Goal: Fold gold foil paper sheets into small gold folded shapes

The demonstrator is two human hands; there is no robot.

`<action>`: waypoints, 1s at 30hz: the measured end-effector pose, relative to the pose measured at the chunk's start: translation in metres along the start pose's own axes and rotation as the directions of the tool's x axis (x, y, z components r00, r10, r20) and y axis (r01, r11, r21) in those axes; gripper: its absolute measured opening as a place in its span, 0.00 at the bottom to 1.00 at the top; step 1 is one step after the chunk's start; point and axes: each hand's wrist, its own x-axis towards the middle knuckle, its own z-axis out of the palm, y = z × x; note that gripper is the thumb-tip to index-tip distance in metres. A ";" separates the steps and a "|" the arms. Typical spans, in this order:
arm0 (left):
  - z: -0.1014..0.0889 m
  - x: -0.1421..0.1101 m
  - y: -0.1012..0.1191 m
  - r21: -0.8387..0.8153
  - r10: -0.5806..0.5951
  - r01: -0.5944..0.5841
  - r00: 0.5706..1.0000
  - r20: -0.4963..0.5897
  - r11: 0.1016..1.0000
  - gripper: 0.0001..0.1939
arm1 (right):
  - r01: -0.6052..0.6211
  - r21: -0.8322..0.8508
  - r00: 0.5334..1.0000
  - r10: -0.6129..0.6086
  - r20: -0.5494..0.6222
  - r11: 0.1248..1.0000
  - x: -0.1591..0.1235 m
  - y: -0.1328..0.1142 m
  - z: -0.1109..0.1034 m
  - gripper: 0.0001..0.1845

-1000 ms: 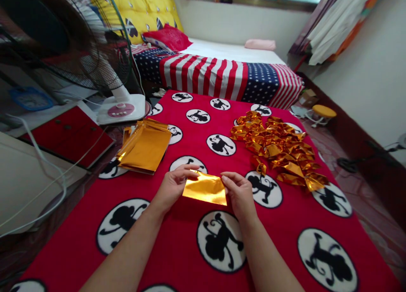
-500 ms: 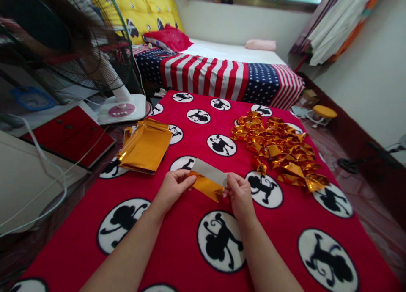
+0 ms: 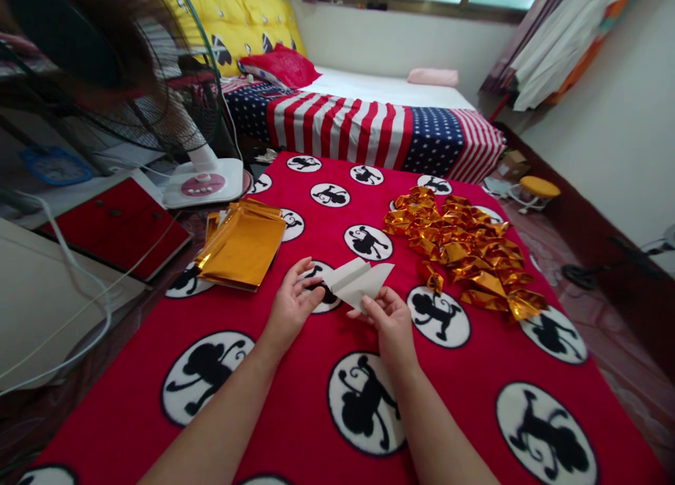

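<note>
A creased sheet of foil paper (image 3: 359,282) shows its pale grey-white back, with two flaps standing up along a fold. My right hand (image 3: 387,320) pinches its near right edge between thumb and fingers. To its left, my left hand (image 3: 296,295) is open, fingers apart, close to the paper's left corner but not gripping it. Off to the left lies a stack of flat gold foil sheets (image 3: 245,246). On the right side of the cloth sits a heap of folded gold foil pieces (image 3: 458,242).
A red cloth with monkey prints (image 3: 295,415) covers the surface under my hands. An electric fan (image 3: 203,179) stands at the left beside a red panel (image 3: 119,221). Behind is a bed with a striped, starred cover (image 3: 348,126). A yellow stool (image 3: 538,186) is on the right.
The paper has turned over from its partly gold face to its pale side and is now creased. My left hand has let go of it and opened; my right still holds it.
</note>
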 end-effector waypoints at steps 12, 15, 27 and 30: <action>0.012 -0.008 0.003 -0.147 -0.135 0.145 0.988 0.081 0.978 0.33 | 0.093 -0.018 0.989 -0.091 0.121 0.995 -0.009 0.008 0.015 0.18; 0.010 -0.005 0.004 -0.127 -0.091 0.091 0.996 0.008 0.988 0.30 | 0.097 -0.108 0.968 -0.069 0.240 0.989 -0.013 0.010 0.017 0.18; -0.006 -0.001 0.000 0.389 0.189 -0.208 0.978 0.088 0.897 0.09 | 0.023 -0.016 0.999 -0.022 0.032 1.000 0.007 0.000 -0.010 0.20; -0.001 -0.003 -0.001 0.401 0.223 -0.298 0.949 0.222 0.867 0.12 | 0.058 -0.099 0.998 -0.059 -0.004 0.993 0.007 -0.001 -0.008 0.18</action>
